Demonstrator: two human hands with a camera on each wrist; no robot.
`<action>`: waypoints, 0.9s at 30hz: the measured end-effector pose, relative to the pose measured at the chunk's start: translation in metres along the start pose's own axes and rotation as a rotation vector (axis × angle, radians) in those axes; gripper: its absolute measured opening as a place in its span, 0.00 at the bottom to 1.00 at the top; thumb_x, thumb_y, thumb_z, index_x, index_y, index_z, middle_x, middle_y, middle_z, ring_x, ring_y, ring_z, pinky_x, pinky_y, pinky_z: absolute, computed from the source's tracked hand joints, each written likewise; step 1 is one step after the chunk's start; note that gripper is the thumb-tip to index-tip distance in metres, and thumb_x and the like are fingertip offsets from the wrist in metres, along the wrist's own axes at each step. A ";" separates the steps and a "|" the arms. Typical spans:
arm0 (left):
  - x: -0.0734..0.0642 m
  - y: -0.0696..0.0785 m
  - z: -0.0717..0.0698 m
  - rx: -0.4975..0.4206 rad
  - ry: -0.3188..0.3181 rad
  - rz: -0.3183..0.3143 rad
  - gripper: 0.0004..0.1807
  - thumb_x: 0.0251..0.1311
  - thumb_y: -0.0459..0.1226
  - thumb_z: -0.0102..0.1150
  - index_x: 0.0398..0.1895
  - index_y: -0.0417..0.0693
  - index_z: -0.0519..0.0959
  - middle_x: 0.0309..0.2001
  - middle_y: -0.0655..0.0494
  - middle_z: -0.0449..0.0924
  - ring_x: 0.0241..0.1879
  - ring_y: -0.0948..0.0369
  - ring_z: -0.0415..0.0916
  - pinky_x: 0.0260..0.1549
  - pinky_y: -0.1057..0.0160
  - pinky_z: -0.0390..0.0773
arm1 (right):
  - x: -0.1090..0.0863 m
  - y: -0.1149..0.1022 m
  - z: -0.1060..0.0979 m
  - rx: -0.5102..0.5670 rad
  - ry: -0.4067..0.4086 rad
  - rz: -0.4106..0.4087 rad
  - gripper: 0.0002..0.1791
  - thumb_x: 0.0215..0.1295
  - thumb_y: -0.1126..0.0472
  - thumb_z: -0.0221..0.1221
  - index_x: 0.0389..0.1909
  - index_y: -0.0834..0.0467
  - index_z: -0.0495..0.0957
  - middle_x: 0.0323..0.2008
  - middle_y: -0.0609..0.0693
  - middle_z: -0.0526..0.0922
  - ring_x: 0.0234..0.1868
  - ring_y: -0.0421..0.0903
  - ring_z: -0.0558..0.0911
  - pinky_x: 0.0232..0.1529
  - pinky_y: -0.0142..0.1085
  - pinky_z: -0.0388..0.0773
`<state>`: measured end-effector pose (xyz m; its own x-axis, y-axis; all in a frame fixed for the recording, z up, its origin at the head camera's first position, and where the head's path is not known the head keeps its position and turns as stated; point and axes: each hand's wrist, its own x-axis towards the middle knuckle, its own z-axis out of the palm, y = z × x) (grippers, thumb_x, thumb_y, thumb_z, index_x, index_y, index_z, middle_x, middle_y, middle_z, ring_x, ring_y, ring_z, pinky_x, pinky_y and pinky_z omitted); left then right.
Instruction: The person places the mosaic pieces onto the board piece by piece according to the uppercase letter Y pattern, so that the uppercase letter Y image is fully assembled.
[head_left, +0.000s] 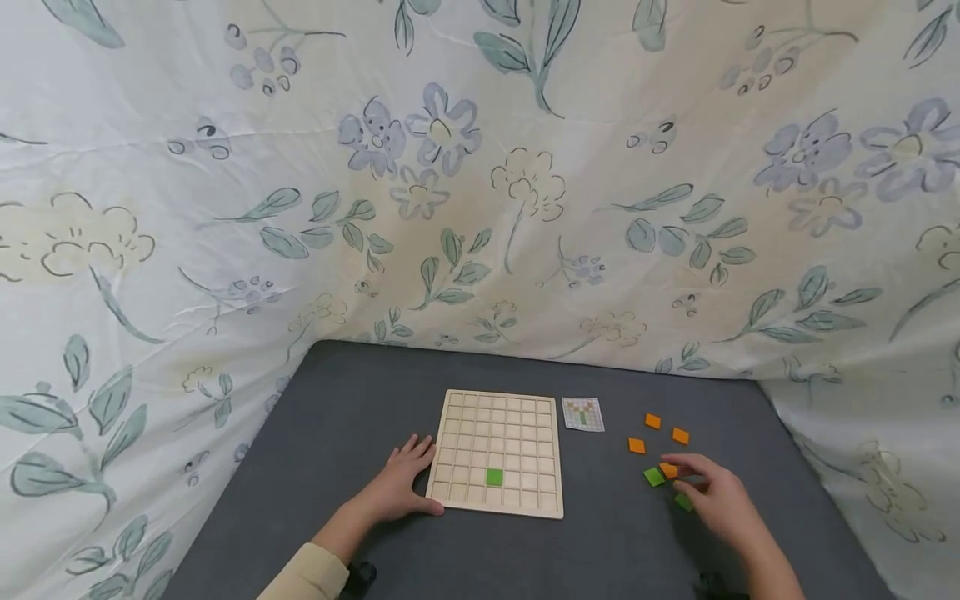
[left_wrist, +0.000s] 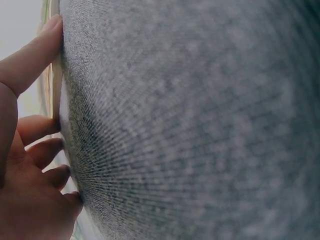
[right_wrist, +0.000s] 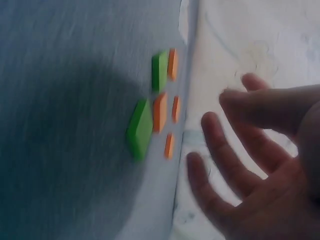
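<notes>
A pale wooden grid board (head_left: 498,454) lies on the dark cloth, with one green tile (head_left: 494,477) set in a cell of a lower row. My left hand (head_left: 405,483) rests at the board's left edge, fingers spread, the thumb by its near corner; in the left wrist view the thumb (left_wrist: 37,52) touches the edge. Over the loose tiles on the right hovers my right hand (head_left: 712,496), fingers loosely bent and nothing between them. Below it are two loose green tiles (right_wrist: 140,130) and several orange tiles (right_wrist: 160,112), flat on the cloth.
A small printed card (head_left: 582,414) with a coloured grid pattern lies just right of the board. Further orange tiles (head_left: 653,421) are spread behind the right hand. A flowered curtain (head_left: 480,208) surrounds the dark tabletop (head_left: 360,392) at the back and sides.
</notes>
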<state>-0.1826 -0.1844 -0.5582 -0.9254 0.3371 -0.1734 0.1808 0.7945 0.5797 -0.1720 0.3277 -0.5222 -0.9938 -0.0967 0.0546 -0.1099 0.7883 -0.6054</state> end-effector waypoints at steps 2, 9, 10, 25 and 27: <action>-0.001 0.000 0.001 -0.001 -0.005 -0.005 0.61 0.44 0.59 0.77 0.78 0.42 0.59 0.80 0.43 0.51 0.80 0.41 0.40 0.75 0.35 0.44 | -0.001 0.009 -0.004 0.008 -0.039 0.042 0.26 0.62 0.75 0.63 0.61 0.57 0.79 0.60 0.62 0.79 0.55 0.62 0.80 0.44 0.49 0.84; -0.002 0.001 0.000 -0.011 -0.002 -0.019 0.60 0.44 0.58 0.78 0.78 0.42 0.60 0.80 0.44 0.52 0.80 0.42 0.40 0.76 0.36 0.43 | -0.001 0.029 -0.010 0.024 -0.093 0.123 0.28 0.60 0.76 0.64 0.63 0.61 0.77 0.63 0.70 0.74 0.58 0.70 0.77 0.50 0.55 0.83; -0.001 0.001 0.000 -0.011 -0.002 -0.018 0.60 0.44 0.58 0.78 0.78 0.42 0.60 0.80 0.44 0.52 0.80 0.42 0.40 0.76 0.36 0.43 | -0.001 0.030 -0.010 0.025 -0.094 0.129 0.28 0.59 0.75 0.65 0.63 0.61 0.78 0.63 0.70 0.73 0.58 0.70 0.77 0.49 0.54 0.83; -0.001 0.002 0.001 0.005 -0.003 -0.010 0.60 0.45 0.58 0.78 0.78 0.43 0.60 0.80 0.44 0.51 0.80 0.42 0.40 0.75 0.36 0.44 | 0.006 0.036 -0.002 -0.029 -0.168 0.218 0.27 0.52 0.59 0.76 0.55 0.61 0.83 0.52 0.65 0.81 0.50 0.61 0.81 0.44 0.52 0.81; -0.001 0.003 0.001 0.003 -0.001 -0.013 0.60 0.44 0.58 0.78 0.78 0.43 0.60 0.80 0.44 0.51 0.80 0.42 0.40 0.75 0.36 0.44 | 0.005 0.035 0.000 -0.034 -0.159 0.242 0.31 0.50 0.53 0.77 0.53 0.62 0.83 0.48 0.61 0.83 0.46 0.57 0.82 0.42 0.50 0.80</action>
<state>-0.1809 -0.1819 -0.5576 -0.9272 0.3275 -0.1817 0.1699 0.8002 0.5752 -0.1808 0.3549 -0.5435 -0.9767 0.0050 -0.2148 0.1270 0.8199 -0.5582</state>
